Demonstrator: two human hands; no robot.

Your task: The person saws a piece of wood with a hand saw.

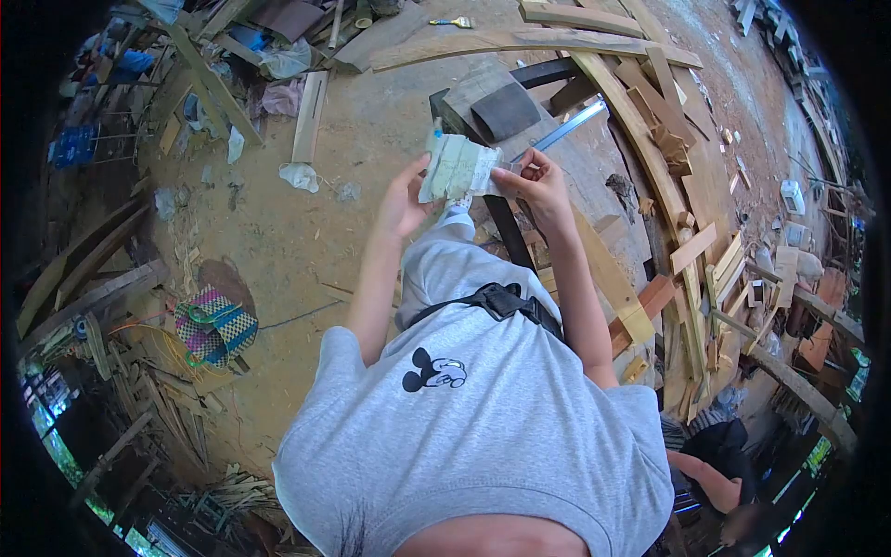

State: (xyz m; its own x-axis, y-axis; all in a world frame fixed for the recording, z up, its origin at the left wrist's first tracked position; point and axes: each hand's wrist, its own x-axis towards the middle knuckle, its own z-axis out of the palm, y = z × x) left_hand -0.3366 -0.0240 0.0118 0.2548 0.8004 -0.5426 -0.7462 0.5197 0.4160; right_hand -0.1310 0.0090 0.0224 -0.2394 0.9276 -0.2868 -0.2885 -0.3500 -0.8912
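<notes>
A creased, pale green and white piece of paper is held up in front of my body, near the upper middle of the view. My left hand grips its left edge. On the right side, my right hand pinches the paper's edge between thumb and fingers. Just beyond the paper lies a dark, curved sheet on a grey board. A silvery-blue metal bar lies to the right of it, beyond my right hand.
Long wooden planks and offcuts lie at the right. A woven checkered bag rests on the floor at left. A paintbrush lies at the top. Another person's arm shows at lower right.
</notes>
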